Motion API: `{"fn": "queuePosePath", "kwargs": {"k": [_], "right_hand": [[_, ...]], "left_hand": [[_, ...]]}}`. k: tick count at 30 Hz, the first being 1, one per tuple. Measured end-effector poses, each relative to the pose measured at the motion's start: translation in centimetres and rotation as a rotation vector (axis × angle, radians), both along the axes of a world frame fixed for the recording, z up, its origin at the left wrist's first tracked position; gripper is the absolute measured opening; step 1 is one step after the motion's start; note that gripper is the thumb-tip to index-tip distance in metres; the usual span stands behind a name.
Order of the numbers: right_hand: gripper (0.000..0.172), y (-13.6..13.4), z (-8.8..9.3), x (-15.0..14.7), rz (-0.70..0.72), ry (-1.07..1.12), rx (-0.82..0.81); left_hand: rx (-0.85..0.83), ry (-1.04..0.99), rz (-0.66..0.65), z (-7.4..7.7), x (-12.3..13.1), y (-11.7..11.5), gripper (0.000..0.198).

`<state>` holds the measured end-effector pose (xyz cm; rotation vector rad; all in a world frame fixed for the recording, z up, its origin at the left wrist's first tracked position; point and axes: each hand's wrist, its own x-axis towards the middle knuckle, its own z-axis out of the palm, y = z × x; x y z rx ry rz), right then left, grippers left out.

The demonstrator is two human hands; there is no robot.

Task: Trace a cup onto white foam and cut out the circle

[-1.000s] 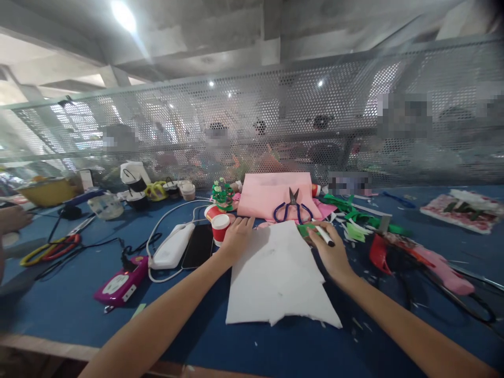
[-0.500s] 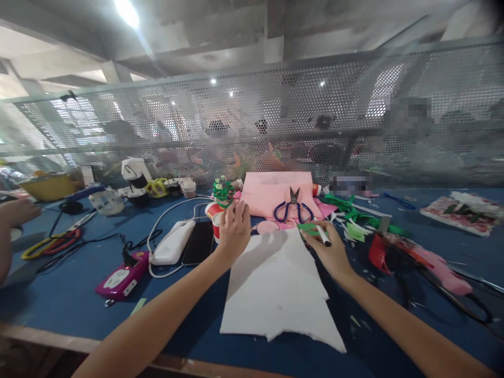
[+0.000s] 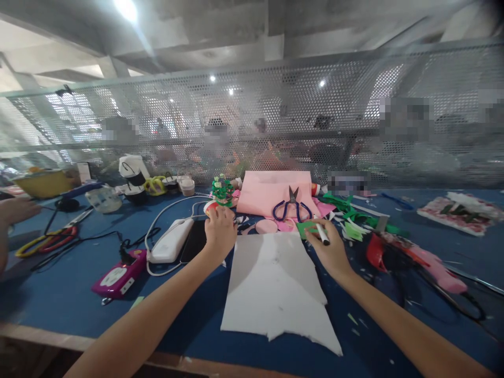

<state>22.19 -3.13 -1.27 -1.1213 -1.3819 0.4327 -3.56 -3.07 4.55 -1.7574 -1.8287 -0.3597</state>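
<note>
At a blue worktable, a person's two bare hands flank a white sheet that lies flat between the forearms, its near edge ragged. The right hand holds a white marker among its fingers, dark end toward the wearer, with the fingertips at a green piece beside the sheet's far corner; whether they pinch it is unclear. The left hand hovers or rests just beyond the dark phone, fingers curled by a red-and-white cup — its grip cannot be told, as the palm is hidden. Blue-handled scissors lie against a pink sheet behind.

The white sheet looks light and fairly stiff, likely to slide easily and to crumble at its torn edge; its straighter left side seems the safer hold. The marker should prove light, rigid and smooth — best held along mid-barrel.
</note>
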Motion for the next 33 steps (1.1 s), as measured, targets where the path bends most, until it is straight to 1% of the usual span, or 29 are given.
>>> {"fn": "queuePosePath", "kwargs": {"k": [2, 5, 8, 14, 19, 24, 29, 33], "right_hand": [[0.027, 0.0, -0.1, 0.0, 0.003, -0.001, 0.001], [0.025, 0.1, -0.3, 0.0, -0.006, -0.002, -0.002], [0.024, 0.1, -0.4, 0.0, -0.017, -0.002, -0.011], [0.023, 0.2, -0.4, 0.1, -0.024, 0.004, -0.046], [0.025, -0.1, -0.3, -0.2, 0.017, 0.030, -0.059], [0.023, -0.5, 0.1, -0.6, 0.069, 0.043, -0.068], [0.025, -1.0, 0.9, -0.9, 0.128, -0.027, -0.051], [0.020, -1.3, 1.4, -0.9, 0.147, -0.067, -0.027]], "left_hand": [[0.007, -0.014, -0.001, 0.0, 0.0, 0.0, 0.045], [0.015, -0.038, -0.039, 0.2, 0.1, -0.1, 0.048], [0.050, -0.044, -0.110, 0.6, 0.4, -0.4, 0.050], [0.144, -0.028, -0.281, 1.1, 0.9, -0.8, 0.046], [0.122, -0.015, -0.463, 0.7, 1.2, -0.7, 0.050], [0.132, -0.011, -0.575, 0.2, 1.3, -0.7, 0.044], [0.149, -0.123, -0.692, -0.2, 1.4, -0.5, 0.049], [0.079, -0.282, -0.826, -0.5, 1.7, -0.6, 0.048]]}}
